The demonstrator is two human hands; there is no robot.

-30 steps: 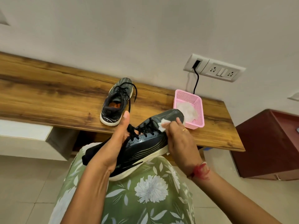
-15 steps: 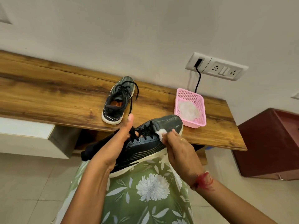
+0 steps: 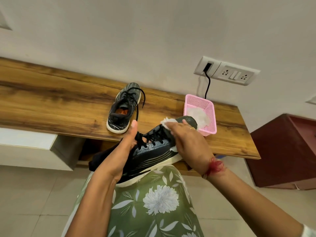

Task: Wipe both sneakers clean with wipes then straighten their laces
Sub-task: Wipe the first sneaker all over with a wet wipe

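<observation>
Your left hand (image 3: 119,156) held the sneaker (image 3: 153,154), thumb raised, fingers hidden. Your right hand (image 3: 188,139) pressed a wipe (image 3: 166,120) on its toe, fingers flat together.

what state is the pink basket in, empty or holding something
Not empty: the pink plastic mesh basket on the wooden shelf holds a heap of crumpled white wipes.

Worktop (image 3: 51,103): wood-grain slab along the wall, beneath and left of the right fingers (image 3: 177,126).
Basket (image 3: 196,101): pink mesh, just right of the fingers, on the worktop.
Socket panel (image 3: 227,71): white, up and right of the fingers; a black cable (image 3: 207,86) hangs from it.
Cabinet (image 3: 282,151): maroon, well right of the fingers.
Garment (image 3: 153,202): green floral, below the fingers.
Floor (image 3: 34,194): pale tiles.
</observation>
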